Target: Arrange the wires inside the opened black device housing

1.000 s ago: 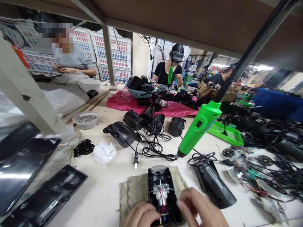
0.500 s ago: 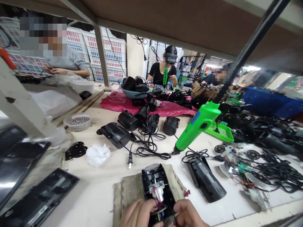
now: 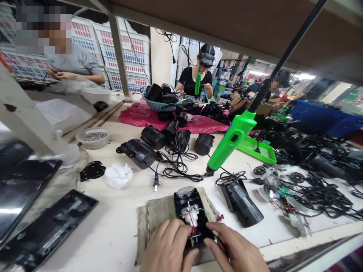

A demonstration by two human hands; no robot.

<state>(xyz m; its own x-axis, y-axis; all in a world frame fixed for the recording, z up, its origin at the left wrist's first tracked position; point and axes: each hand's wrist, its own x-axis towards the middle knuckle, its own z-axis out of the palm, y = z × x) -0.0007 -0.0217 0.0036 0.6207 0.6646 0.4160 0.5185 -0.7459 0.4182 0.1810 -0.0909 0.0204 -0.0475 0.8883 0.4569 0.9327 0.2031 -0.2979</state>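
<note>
Left hand [image 3: 166,245] and right hand [image 3: 235,249] on an opened black plastic housing [image 3: 203,215], lower middle of the frame

Head view: left fingers [image 3: 177,236] together, curled against the housing's left edge; right fingers [image 3: 217,236] slightly apart, tips pressed to its right edge; red wires [image 3: 193,223] and a white motor mount [image 3: 188,213] exposed between the hands. Housing flat on a folded cloth pad [image 3: 159,215], on a pale workbench [image 3: 113,215]. Just right, a closed black housing [image 3: 241,204] under a tilted green hot glue gun [image 3: 232,139]. Left of centre, white tissue [image 3: 118,175] and a bowl of metal beads [image 3: 92,138]. Farther up, a pink sheet [image 3: 136,117] with a blue basket [image 3: 157,107] of black parts. Upper left, a seated co-worker [image 3: 70,64] before stacked white crates [image 3: 127,56]
</note>
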